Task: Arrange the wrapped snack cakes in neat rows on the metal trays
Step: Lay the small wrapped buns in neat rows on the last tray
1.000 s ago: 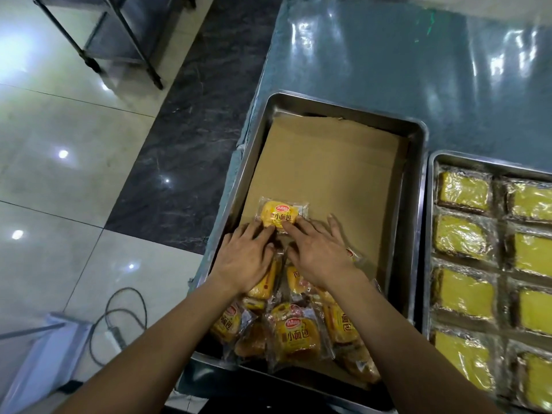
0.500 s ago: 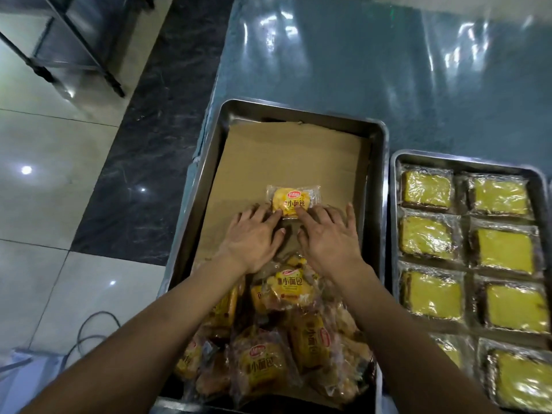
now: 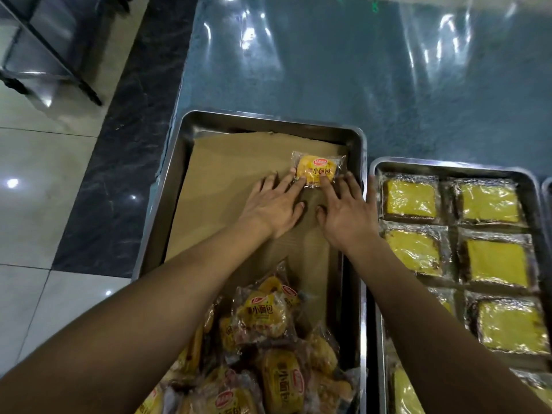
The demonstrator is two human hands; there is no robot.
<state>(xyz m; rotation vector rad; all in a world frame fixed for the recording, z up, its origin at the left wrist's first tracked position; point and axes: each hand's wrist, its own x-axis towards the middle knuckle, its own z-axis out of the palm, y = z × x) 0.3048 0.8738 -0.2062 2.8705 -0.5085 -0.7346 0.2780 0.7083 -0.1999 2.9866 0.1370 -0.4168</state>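
Head view: flat open left hand [image 3: 273, 209] and right hand [image 3: 346, 215], fingertips pinning yellow plastic-wrapped snack cake [image 3: 319, 169] near cardboard-lined steel tray [image 3: 176, 171] far right corner; likely skewed if pushed unevenly.

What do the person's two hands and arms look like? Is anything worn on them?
The left hand and right hand are bare: no gloves, rings, watch or bracelet visible. Both forearms are uncovered, with no sleeve in view.
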